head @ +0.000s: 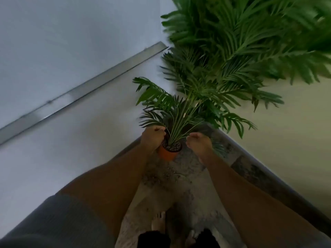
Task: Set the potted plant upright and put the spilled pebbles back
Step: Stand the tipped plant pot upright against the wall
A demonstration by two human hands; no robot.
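A small orange pot stands on the patterned rug, leaning slightly towards me, with dark pebbles filling its top. Its palm plant fans up and away from me. My left hand is curled in a fist at the pot's left rim and grips the lowest stems. My right hand is just right of the pot, its fingers curled round the outer stems. Spilled pebbles lie scattered on the rug in front of the pot, between my forearms.
A much larger palm fills the upper right, its fronds hanging over the small plant. A metal floor strip runs diagonally at left. Pale floor lies on both sides of the rug. My bare feet stand at the bottom.
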